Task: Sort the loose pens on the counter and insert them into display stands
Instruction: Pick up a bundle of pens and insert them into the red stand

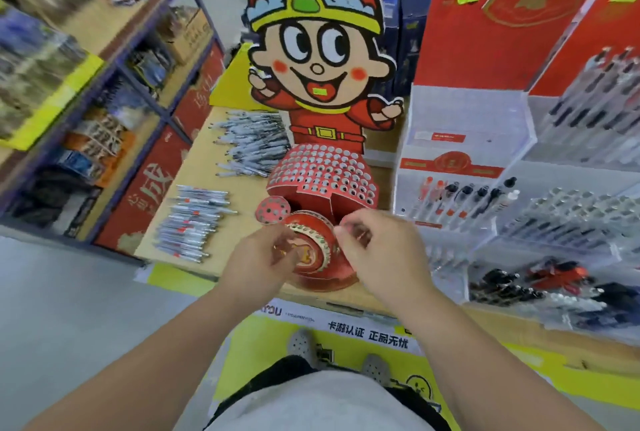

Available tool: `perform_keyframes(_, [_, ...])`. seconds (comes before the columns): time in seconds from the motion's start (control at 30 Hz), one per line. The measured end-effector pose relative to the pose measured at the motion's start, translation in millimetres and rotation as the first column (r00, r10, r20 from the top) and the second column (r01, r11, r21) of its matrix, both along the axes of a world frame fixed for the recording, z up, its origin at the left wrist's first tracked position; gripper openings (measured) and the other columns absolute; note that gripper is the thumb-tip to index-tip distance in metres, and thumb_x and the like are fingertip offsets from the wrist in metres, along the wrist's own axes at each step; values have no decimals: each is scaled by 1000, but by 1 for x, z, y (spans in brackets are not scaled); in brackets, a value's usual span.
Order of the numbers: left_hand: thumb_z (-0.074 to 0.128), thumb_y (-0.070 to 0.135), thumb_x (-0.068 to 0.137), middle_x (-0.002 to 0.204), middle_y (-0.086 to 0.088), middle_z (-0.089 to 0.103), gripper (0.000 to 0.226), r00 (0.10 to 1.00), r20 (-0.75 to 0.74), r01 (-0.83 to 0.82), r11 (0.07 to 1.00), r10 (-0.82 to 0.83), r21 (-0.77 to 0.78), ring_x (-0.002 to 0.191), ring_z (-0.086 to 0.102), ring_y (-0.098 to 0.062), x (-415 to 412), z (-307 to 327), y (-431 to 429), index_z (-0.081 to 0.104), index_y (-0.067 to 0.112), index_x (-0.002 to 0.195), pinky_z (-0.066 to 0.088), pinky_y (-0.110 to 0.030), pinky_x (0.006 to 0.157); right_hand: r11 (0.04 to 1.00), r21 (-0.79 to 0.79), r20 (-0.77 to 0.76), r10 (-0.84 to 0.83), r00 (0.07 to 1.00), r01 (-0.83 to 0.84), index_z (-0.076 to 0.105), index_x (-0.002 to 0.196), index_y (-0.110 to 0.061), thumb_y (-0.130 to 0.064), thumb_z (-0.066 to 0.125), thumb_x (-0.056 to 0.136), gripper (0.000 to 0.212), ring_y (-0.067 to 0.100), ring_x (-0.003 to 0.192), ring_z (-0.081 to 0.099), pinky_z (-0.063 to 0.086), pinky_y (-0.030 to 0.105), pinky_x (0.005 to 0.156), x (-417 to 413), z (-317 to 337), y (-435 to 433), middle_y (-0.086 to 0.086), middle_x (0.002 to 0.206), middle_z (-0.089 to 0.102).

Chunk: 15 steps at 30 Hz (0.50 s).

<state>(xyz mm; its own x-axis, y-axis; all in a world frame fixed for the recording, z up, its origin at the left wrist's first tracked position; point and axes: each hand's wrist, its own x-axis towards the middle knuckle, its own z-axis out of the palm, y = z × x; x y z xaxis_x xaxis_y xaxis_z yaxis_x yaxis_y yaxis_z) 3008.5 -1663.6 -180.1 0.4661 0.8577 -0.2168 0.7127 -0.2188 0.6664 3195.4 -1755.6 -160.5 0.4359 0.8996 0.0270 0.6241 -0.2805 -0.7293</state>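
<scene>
On the bench [247, 190] beside loose pens [194, 222], I am gripping a red cardboard drum [313, 257] with curled left hand [259, 264] and right hand [377, 250].

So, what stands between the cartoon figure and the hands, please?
The head view shows a red holed dome between the cartoon figure and the left hand and right hand.

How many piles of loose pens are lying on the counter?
2. The far pile lies at the back, left of the red stand with holes. The near pile lies closer, also on its left. The stand may hide more.
</scene>
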Motion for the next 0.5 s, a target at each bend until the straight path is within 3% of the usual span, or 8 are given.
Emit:
perform_keyframes(0.17, [70, 36, 92, 101, 6, 62, 22, 970, -176, -165, 986, 168, 28, 80, 60, -11, -72, -11, 21, 61, 29, 110, 52, -35, 74, 965, -67, 8, 256, 967, -255, 71, 103, -28, -45, 67, 87, 24, 8, 82, 61, 51, 32, 80, -46, 2, 28, -11, 93, 68])
perform_keyframes(0.3, [70, 38, 92, 106, 5, 61, 34, 939, -229, -263, 965, 257, 4, 87, 60, -14, -123, -27, 49, 62, 22, 120, 43, -32, 72, 914, -119, 35, 393, 919, -387, 69, 111, -29, -49, 64, 90, 30, 7, 92, 57, 47, 29, 82, -82, 1, 57, -13, 101, 65])
perform_keyframes(0.5, [72, 38, 90, 129, -1, 61, 47, 951, -250, -195, 980, 180, -38, 109, 62, -19, -184, -48, 129, 60, 19, 131, 50, -34, 89, 919, -193, -30, 345, 938, -344, 67, 116, -29, -50, 66, 90, 33, 6, 91, 55, 45, 26, 79, -140, -21, 127, -15, 98, 60])
